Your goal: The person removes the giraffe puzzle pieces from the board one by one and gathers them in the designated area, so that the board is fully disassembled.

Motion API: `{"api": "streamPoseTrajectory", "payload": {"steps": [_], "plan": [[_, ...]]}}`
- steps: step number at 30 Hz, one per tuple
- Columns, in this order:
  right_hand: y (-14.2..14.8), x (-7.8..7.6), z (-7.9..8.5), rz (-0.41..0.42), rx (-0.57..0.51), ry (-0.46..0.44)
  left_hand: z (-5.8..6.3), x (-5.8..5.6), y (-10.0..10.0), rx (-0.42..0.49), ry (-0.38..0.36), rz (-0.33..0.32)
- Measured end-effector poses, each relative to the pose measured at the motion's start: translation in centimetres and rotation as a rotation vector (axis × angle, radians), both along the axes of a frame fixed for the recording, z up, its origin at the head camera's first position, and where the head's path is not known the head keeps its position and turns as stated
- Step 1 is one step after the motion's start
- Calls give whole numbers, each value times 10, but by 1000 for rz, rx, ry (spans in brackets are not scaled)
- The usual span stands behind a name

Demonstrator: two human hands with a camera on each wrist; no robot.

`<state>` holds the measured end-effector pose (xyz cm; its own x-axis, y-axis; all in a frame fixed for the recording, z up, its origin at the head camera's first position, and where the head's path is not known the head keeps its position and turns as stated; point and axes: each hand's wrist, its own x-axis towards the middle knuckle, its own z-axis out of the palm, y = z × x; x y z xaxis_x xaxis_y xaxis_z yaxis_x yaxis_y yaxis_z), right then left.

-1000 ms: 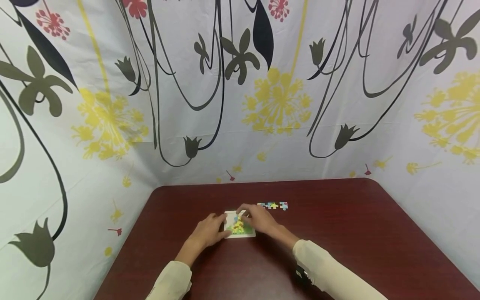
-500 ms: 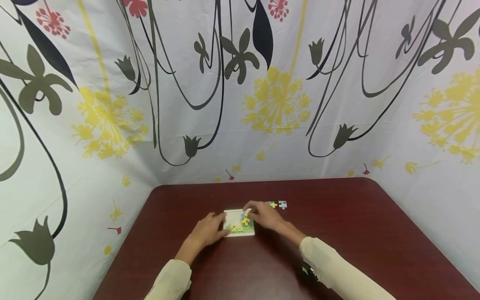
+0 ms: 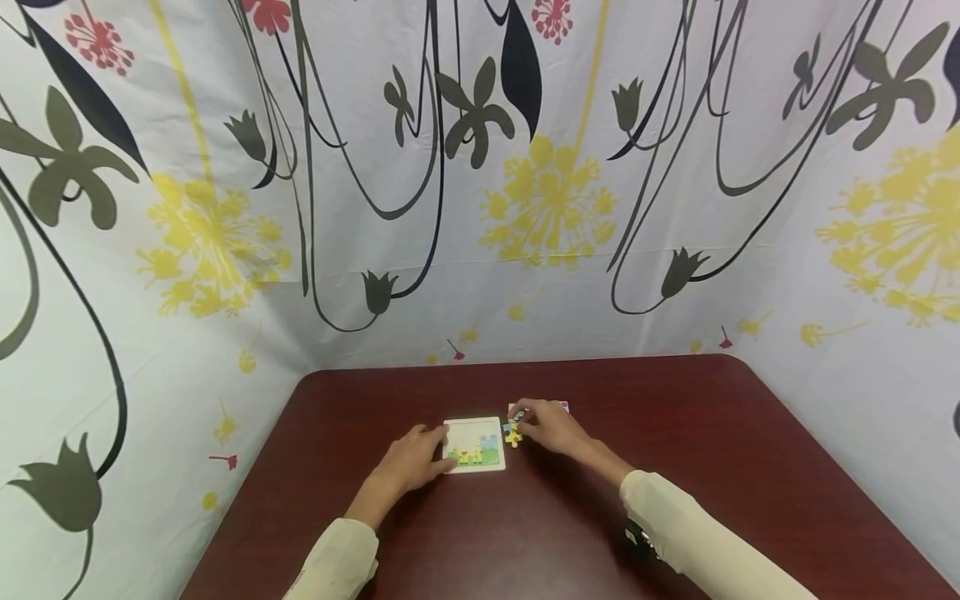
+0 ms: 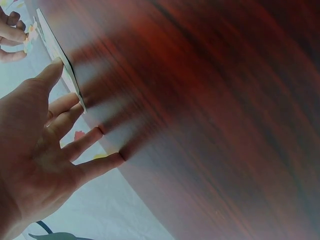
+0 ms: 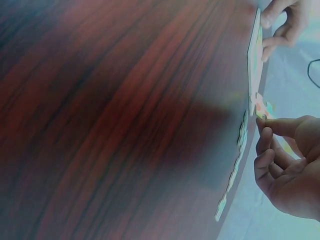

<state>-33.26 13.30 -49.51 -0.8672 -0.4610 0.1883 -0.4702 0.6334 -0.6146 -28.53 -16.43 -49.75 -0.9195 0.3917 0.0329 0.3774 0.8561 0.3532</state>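
A white-rimmed jigsaw puzzle tray (image 3: 474, 468) lies flat on the dark red table, with green, yellow and blue pieces filling its lower and right part. Against the tray's left edge rests my left hand (image 3: 408, 458); in the left wrist view its thumb and nearest fingers touch the rim, and the outer fingers reach down to the table. My right hand (image 3: 551, 427) pinches a yellow and blue puzzle piece (image 3: 513, 434) just right of the tray. The right wrist view shows that piece (image 5: 261, 106) held above the table between thumb and fingertips.
Loose puzzle pieces (image 3: 564, 406) lie behind the right hand, partly hidden by it; the right wrist view shows a row of pieces (image 5: 231, 175) on the table (image 3: 480, 533). A flower-patterned cloth (image 3: 465, 325) hangs behind and beside the table.
My right hand has lifted yellow giraffe-patterned pieces out of the tray and carried them right, off the tray. More bare base shows inside. My left hand has stayed at the tray's edge.
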Motion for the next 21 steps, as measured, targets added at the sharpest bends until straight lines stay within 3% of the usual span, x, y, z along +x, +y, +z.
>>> {"api": "streamPoseTrajectory", "payload": {"steps": [21], "plan": [[42, -6, -5, -97, 79, 27, -2, -1, 0, -5, -2, 0]]}}
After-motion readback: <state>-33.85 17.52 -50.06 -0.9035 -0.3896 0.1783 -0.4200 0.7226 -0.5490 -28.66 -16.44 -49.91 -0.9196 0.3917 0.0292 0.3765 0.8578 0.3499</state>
